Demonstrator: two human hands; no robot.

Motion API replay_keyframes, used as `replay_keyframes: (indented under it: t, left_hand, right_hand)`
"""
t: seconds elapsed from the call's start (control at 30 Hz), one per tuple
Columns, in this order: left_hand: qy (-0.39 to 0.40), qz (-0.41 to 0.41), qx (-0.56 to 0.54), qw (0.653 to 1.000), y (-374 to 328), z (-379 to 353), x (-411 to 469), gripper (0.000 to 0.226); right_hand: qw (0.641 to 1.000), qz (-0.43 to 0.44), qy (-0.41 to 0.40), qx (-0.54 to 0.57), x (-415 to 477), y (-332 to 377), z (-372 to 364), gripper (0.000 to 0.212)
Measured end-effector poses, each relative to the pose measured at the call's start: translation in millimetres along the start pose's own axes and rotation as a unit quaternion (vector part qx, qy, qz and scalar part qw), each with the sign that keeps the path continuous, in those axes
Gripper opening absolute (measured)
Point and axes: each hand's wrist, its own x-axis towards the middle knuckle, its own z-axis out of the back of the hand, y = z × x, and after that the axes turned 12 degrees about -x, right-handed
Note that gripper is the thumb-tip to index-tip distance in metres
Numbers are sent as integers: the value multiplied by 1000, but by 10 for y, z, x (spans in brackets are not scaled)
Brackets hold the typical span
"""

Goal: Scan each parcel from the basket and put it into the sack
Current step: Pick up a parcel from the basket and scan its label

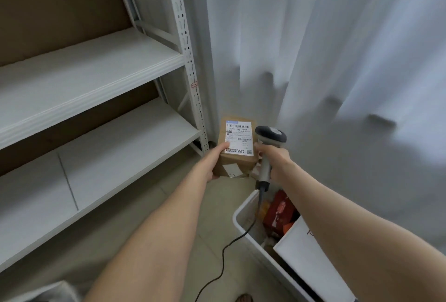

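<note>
The person's left hand [214, 161] grasped a brown parcel [237, 163] from its 9 o'clock side. The thumb lay over the near corner of the white label [239, 137] and the fingers were tucked under the box. The parcel was held in the air just below the middle of the view, above the floor [212, 207]. Its label faced up toward the camera, with barcodes plain on it.

The right hand [275, 159] was clenched round the grey handle of a scanner [270, 136]. The scanner's dark head stood just beside the label, at its 3 o'clock. Whether the head touched the box could not be told. A black cable [222, 257] ran from the bottom of the handle toward 6 o'clock, crossed the basket's corner and curled over the floor.

The white basket [241, 215] stood at 5 o'clock, under the right forearm. In it lay red packs [280, 210] and, nearer the camera, a white box [306, 253].

A grey metal shelf [91, 67] with pale boards filled the side from 8 to 11 o'clock. A white curtain [337, 60] hung from 12 to 4 o'clock, behind the parcel and scanner.
</note>
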Motion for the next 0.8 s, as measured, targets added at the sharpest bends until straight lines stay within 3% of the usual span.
replay_keyframes:
  t: [0.17, 0.47, 0.8]
  left_hand:
    - [-25, -15, -34, 999, 260, 639, -492, 33]
    - [-71, -35, -16, 997, 793, 2110, -1535, 72]
    - [-160, -59, -69, 983, 1469, 4041, -2470, 73]
  right_hand:
    - [998, 37, 39, -37, -421, -379, -434, 17]
    - [982, 43, 86, -160, -1203, -1062, -1348, 25]
    - [942, 85, 158, -283, -2219, -2023, -3029, 27]
